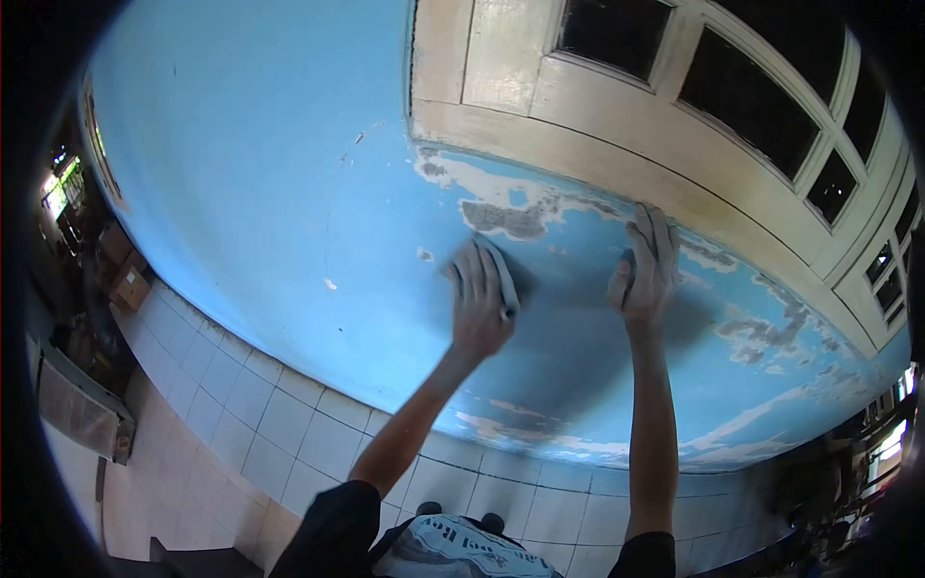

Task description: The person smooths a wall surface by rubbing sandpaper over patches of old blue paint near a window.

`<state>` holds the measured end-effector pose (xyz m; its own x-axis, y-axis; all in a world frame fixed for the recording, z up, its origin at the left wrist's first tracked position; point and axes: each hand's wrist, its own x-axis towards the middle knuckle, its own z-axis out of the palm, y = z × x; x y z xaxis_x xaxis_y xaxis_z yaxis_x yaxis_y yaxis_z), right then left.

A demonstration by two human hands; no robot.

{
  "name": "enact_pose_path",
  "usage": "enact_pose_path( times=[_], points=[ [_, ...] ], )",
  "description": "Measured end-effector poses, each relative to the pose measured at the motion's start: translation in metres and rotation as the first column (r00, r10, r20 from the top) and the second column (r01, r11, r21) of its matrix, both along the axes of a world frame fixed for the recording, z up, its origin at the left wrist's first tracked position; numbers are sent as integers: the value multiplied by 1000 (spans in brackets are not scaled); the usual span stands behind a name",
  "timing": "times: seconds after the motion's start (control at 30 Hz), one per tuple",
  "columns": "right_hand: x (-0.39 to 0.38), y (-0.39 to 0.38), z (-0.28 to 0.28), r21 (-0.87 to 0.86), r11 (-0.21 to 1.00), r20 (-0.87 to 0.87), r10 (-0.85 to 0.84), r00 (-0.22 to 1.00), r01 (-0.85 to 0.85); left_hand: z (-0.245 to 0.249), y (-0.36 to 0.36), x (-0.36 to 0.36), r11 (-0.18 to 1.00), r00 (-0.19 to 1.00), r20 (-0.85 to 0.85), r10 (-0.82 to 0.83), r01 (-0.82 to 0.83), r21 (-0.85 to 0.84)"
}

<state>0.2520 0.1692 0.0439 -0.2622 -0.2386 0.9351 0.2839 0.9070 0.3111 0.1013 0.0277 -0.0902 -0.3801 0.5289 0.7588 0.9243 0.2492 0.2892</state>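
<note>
My left hand (477,294) is pressed toward the blue wall (289,193), its fingers closed over a flat, pale-edged piece (500,273). Motion blur and the fingers hide most of that piece, and I cannot tell its kind. Grey dust coats both hands. Farther right, my right hand (647,265) lies against the wall with fingers stretched upward and thumb apart. Its fingertips reach the lower edge of the cream window frame (617,159). Above my left hand, a patch of peeled paint (506,220) shows grey and white.
More peeled patches (761,332) run along the wall under the frame at right. White floor tiles (289,424) border the wall's foot, where my shoes (492,522) stand. Cardboard boxes (130,286) sit at far left, near a pale cabinet-like object (82,400).
</note>
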Motion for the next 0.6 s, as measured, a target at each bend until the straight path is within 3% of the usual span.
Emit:
enact_pose_path(
  times=[0.07,0.2,0.27,0.37,0.43,0.47,0.53,0.57,0.6],
  points=[
    [3,-1,4,3,1000,12,-25,1000,25,1,11,16,993,1000,25,12,-15,118],
    [6,2,0,-19,995,48,94,994,-93,73,16,15,973,996,81,31,-48,227],
    [12,5,0,-29,990,40,138,990,-137,105,19,10,935,991,-25,132,-116,334],
    [28,12,5,-43,977,65,213,975,-210,71,24,24,963,988,-120,96,-62,260],
    [50,24,2,-52,968,3,246,969,-246,-10,26,38,989,994,-96,43,-57,-139],
    [58,29,3,-40,967,-1,253,968,-252,-19,26,44,990,993,-103,51,-64,-128],
    [74,37,0,-29,991,-100,127,987,-131,-27,29,54,998,998,52,44,-43,-37],
    [80,43,-4,-32,991,-92,130,987,-134,-9,34,54,991,1000,18,25,-27,130],
    [82,52,-10,-91,995,-87,36,996,-44,25,34,51,991,999,21,28,-31,130]
  ],
)
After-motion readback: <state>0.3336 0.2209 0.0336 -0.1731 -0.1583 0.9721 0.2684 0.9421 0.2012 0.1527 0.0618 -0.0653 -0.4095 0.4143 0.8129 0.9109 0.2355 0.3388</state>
